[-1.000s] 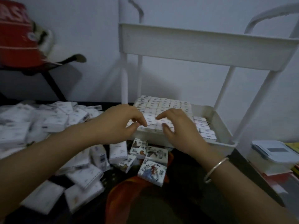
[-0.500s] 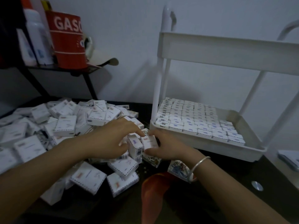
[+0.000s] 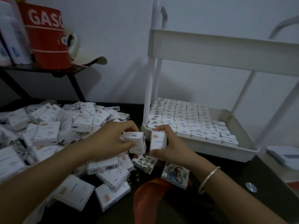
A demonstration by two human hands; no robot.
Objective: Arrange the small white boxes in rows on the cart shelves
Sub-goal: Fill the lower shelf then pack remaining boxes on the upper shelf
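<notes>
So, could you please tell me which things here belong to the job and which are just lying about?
Job: left hand gripping left box; right hand gripping right box; loose box pile; cart shelf with rows.
Lying about: red can, white bottles, cap, orange cloth.

From my feed I see a dark surface [image 3: 234, 167] carrying a loose heap of small white boxes [image 3: 47, 133] across its left half. A few picture-printed boxes [image 3: 175, 174] lie near the middle, beside an orange cloth [image 3: 145, 196], with a small silver disc [image 3: 251, 187] to the right. At the back right stands the white cart; its lower shelf [image 3: 226, 152] holds tight rows of boxes [image 3: 191, 120], and the right end is bare. I cannot see into its upper shelf [image 3: 226, 50]. On a black side shelf [image 3: 40, 71] at far left sit a red can [image 3: 47, 39], a white bottle [image 3: 11, 38] and a cap [image 3: 87, 57].
</notes>
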